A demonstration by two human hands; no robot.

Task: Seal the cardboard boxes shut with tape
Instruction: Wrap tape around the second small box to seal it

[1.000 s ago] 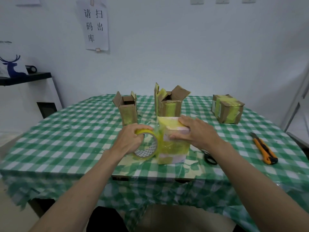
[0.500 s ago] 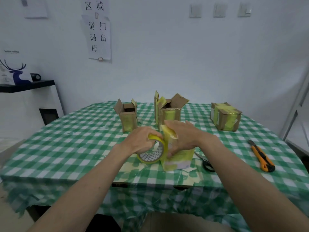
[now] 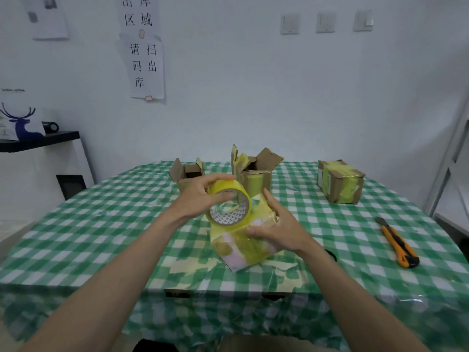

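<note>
Yellow tape roll (image 3: 229, 207): gripped by left hand (image 3: 196, 196), fingers curled over its rim, above the box.
Box (image 3: 243, 237): tilted on one corner on the tablecloth (image 3: 101, 224); right hand (image 3: 278, 231) clasps its right side.
Technique: keep tape taut, press down along the seam.
Change: box was upright half a second ago; roll now higher.

Your tape roll (image 3: 229, 199) is glossy yellow film on a paper core. The box (image 3: 243, 246) you hold is matt cardboard under shiny tape. The counter (image 3: 101, 224) wears a slick checked plastic cloth; the knife (image 3: 398, 243) looks smooth orange plastic.
</note>
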